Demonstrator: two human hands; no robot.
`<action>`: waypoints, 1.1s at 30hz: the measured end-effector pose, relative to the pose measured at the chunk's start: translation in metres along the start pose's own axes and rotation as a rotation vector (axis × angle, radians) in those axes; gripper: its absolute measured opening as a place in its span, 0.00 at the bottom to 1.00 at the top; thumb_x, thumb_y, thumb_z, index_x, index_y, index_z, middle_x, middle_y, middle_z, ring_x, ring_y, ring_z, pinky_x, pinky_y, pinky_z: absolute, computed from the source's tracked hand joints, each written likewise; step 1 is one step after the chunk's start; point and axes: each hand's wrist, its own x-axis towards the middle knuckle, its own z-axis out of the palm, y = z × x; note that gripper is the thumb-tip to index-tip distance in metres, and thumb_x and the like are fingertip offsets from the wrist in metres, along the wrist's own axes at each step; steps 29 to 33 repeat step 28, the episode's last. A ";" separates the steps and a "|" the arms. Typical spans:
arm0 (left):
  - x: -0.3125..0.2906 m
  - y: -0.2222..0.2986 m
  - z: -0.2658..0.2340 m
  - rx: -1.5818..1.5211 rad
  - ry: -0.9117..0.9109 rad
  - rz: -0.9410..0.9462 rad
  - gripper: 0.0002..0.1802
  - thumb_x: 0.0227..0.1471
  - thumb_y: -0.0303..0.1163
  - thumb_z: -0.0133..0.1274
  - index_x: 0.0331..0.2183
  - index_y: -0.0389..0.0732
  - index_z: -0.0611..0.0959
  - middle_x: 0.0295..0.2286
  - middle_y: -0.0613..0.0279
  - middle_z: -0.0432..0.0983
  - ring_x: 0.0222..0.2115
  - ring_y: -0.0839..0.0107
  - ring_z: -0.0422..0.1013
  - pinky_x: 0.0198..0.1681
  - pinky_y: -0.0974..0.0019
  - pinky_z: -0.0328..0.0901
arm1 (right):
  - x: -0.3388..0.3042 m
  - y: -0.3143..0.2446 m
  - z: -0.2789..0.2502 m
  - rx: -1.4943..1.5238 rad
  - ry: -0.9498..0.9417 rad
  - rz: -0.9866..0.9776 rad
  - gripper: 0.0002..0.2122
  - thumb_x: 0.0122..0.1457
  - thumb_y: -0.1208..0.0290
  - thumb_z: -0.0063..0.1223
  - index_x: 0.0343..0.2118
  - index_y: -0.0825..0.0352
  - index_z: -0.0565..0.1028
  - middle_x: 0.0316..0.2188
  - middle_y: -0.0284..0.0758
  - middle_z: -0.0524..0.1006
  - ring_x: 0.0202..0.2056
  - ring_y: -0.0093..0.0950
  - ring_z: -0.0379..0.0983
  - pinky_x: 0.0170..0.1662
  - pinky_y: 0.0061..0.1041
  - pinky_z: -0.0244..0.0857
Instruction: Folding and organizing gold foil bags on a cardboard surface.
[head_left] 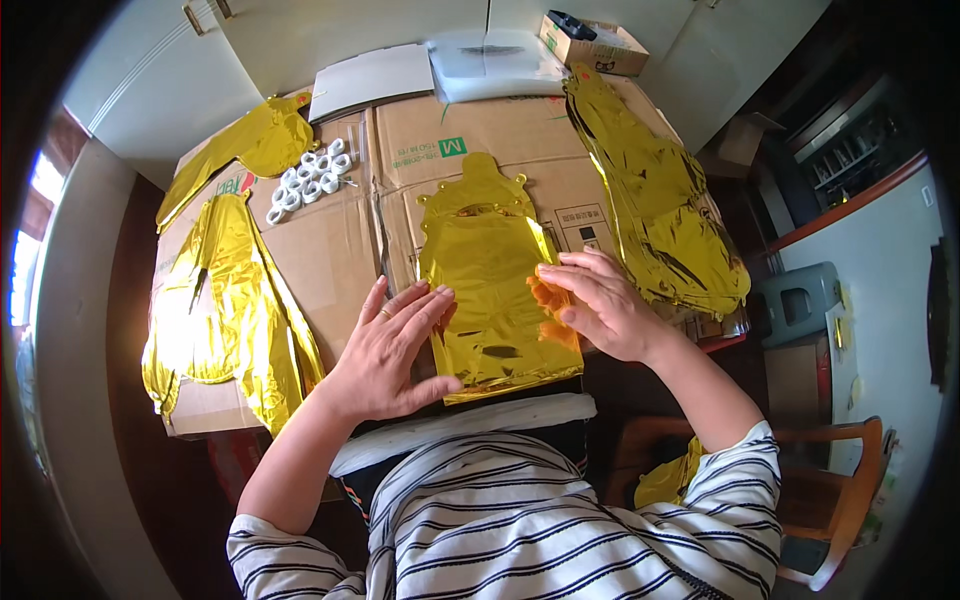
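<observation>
A flat gold foil balloon [487,270] lies in front of me on the cardboard, with small round tabs along its upper part and a straight lower edge towards me. My left hand [393,345] is over its left edge, fingers stretched out and thumb spread. On the other side my right hand [598,305] hovers at or just above the right edge, its fingers extended and its reflection showing in the foil. Neither hand grips anything. Whether the right fingertips touch the foil I cannot tell.
Stacks of gold foil lie at near left [215,300], far left [255,140] and right [660,190]. Small white rings or rolls [312,178] cluster at left. White sheets [372,80], clear plastic [495,65] and an open carton [600,45] line the back. A wooden chair [850,450] stands right.
</observation>
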 end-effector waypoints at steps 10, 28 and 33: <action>-0.018 0.031 0.020 -0.162 0.606 0.048 0.15 0.44 0.22 0.63 0.38 0.35 0.83 0.40 0.49 0.79 0.37 0.54 0.75 0.42 0.55 0.69 | 0.019 -0.013 0.010 -0.286 0.152 -0.106 0.24 0.59 0.54 0.63 0.54 0.61 0.76 0.59 0.36 0.72 0.61 0.38 0.64 0.67 0.47 0.53; -0.043 0.057 0.089 -2.133 -0.055 -0.619 0.39 0.62 0.48 0.53 0.65 0.36 0.64 0.61 0.53 0.67 0.62 0.57 0.64 0.68 0.47 0.53 | -0.002 -0.033 0.024 -0.166 0.002 -0.229 0.26 0.58 0.51 0.61 0.55 0.62 0.76 0.60 0.41 0.71 0.62 0.43 0.64 0.67 0.47 0.54; -0.043 0.057 0.089 -2.133 -0.055 -0.619 0.39 0.62 0.48 0.53 0.65 0.36 0.64 0.61 0.53 0.67 0.62 0.57 0.64 0.68 0.47 0.53 | -0.002 -0.033 0.024 -0.166 0.002 -0.229 0.26 0.58 0.51 0.61 0.55 0.62 0.76 0.60 0.41 0.71 0.62 0.43 0.64 0.67 0.47 0.54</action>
